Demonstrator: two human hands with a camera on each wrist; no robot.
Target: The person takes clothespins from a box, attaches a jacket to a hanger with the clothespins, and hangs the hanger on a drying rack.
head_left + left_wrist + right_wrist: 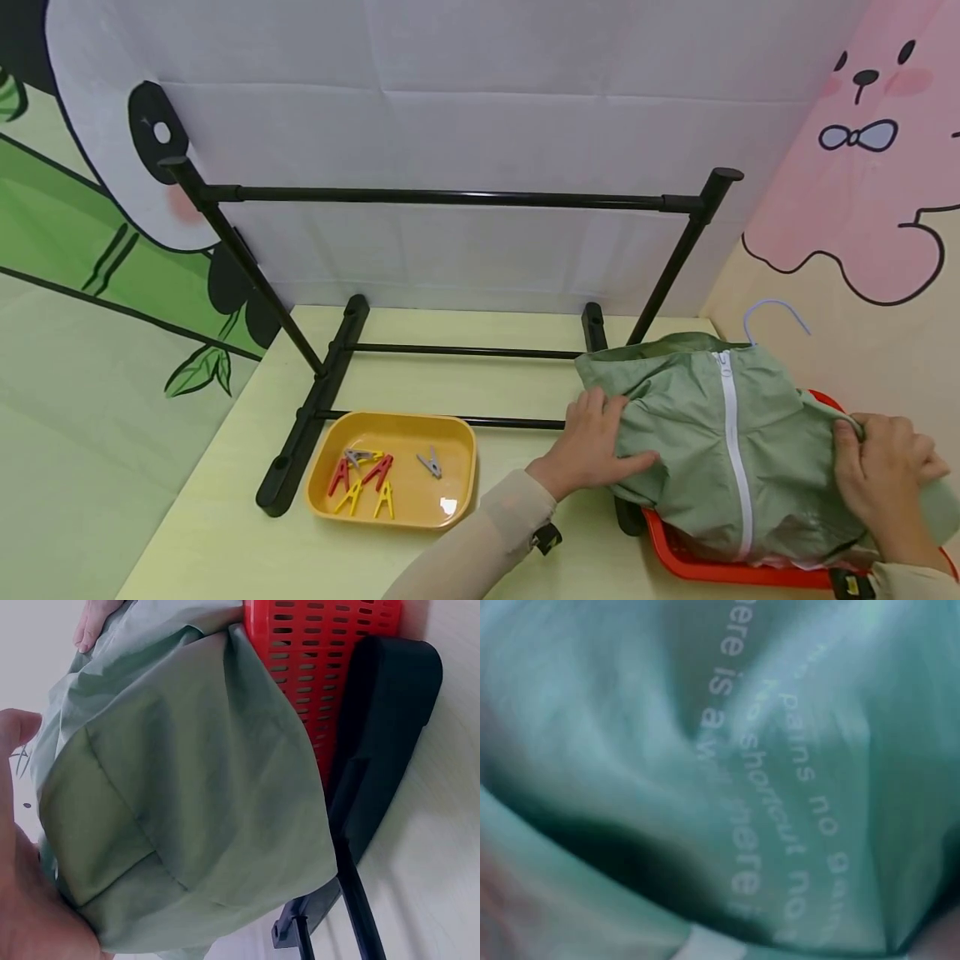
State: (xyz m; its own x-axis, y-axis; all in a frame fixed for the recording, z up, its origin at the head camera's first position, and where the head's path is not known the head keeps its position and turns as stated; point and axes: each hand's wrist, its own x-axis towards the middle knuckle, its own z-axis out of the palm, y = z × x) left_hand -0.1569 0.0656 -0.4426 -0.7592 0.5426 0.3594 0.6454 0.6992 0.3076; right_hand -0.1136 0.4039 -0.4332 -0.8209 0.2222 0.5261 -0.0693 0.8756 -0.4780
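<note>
A green jacket with a white zipper lies over a red basket, a blue hanger hook sticking out at its collar. My left hand rests on the jacket's left side, fingers extended and thumb spread. At the jacket's right side my right hand pinches the fabric between thumb and fingers. The left wrist view shows the green cloth beside part of my left hand. Green fabric with printed white letters fills the right wrist view.
A black rack stands behind, its right foot beside the basket. A yellow tray with several red, yellow and grey clothespins sits at the rack's left front. Printed cloth hangs behind the table.
</note>
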